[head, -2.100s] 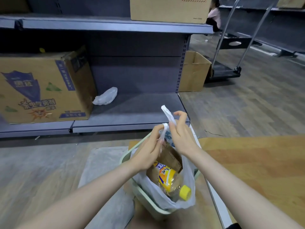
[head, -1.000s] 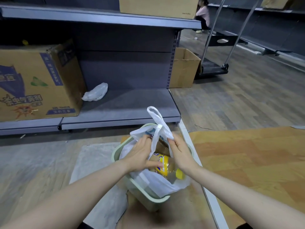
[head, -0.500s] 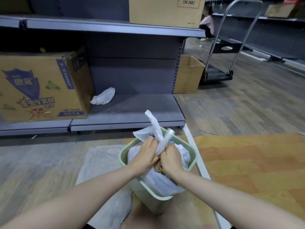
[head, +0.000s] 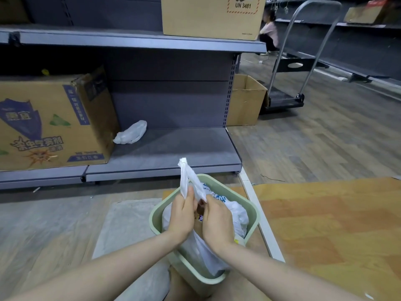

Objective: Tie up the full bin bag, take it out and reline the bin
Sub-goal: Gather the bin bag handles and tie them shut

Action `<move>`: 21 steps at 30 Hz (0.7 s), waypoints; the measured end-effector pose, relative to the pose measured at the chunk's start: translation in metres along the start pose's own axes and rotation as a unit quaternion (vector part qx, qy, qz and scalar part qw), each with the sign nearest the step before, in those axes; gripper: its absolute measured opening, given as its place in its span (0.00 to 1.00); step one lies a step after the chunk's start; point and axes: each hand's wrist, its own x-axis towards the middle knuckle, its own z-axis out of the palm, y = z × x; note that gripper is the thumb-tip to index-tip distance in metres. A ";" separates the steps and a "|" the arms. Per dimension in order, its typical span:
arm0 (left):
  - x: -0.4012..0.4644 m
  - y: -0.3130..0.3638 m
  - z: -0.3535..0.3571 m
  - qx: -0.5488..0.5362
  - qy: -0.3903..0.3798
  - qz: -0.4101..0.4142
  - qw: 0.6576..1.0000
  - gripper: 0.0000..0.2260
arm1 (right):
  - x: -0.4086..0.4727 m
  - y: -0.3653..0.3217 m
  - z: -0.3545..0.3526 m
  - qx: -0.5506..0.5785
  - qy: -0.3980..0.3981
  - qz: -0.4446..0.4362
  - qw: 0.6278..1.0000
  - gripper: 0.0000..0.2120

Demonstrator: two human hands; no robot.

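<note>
Both bag handles (head: 188, 177) now stand taller, left hand (head: 181, 216) and right hand (head: 217, 222) pinching them above the bin (head: 252, 210).

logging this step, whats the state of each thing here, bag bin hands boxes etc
bin bag: full, in the bin, handles pulled up, not clearly knotted
bin: upright on the floor, lined
left hand: pinching a bag handle
right hand: gripping the bag top
spare bag: crumpled on the lower shelf
floor box: open-topped
printed box: flap lifted

Both hands, left hand (head: 181, 213) and right hand (head: 217, 222), pinch bag handles (head: 188, 179) above white bin bag (head: 206, 253) in green bin (head: 252, 216)
</note>
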 end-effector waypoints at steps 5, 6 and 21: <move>0.002 0.004 0.004 0.034 -0.036 0.012 0.999 0.25 | 0.010 -0.001 -0.002 -0.058 -0.035 -0.010 0.998 0.06; 0.002 0.005 0.005 0.072 -0.053 0.034 0.995 0.24 | 0.010 -0.002 -0.002 -0.044 -0.032 -0.005 0.998 0.07; -0.004 0.003 0.010 0.227 -0.153 0.123 0.954 0.11 | -0.003 0.007 -0.015 0.342 -0.015 0.031 0.939 0.15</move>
